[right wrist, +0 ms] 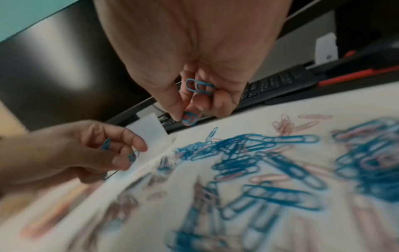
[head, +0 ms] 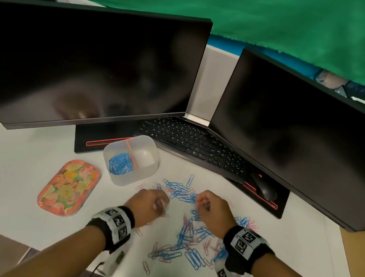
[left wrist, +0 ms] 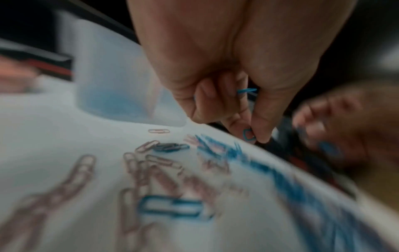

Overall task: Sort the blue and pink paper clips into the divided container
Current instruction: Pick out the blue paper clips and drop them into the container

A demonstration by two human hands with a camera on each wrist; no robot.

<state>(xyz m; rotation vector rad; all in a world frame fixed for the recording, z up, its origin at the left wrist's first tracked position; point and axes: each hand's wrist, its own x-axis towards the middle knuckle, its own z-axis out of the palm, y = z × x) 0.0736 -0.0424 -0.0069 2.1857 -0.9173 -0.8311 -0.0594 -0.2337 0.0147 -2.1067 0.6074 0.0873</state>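
Blue paper clips (head: 180, 192) and pink paper clips (head: 214, 246) lie scattered over the white desk. The translucent divided container (head: 131, 159) stands behind them; its left compartment holds blue clips (head: 120, 163), its right compartment looks bare. My left hand (head: 157, 202) hovers just left of the pile, pinching a blue clip (left wrist: 248, 134) at thumb and finger, with another blue clip (left wrist: 247, 90) tucked in the curled fingers. My right hand (head: 203, 204) hovers over the pile, pinching a blue clip (right wrist: 190, 118) and holding more blue clips (right wrist: 198, 86) in its palm.
A floral tray (head: 69, 187) lies left of the container. Two dark monitors (head: 89, 64) (head: 311, 133) stand behind, with a black keyboard (head: 190, 141) between them and a black mouse (head: 264, 186) at the right. The desk's front edge (head: 24, 254) is near my forearms.
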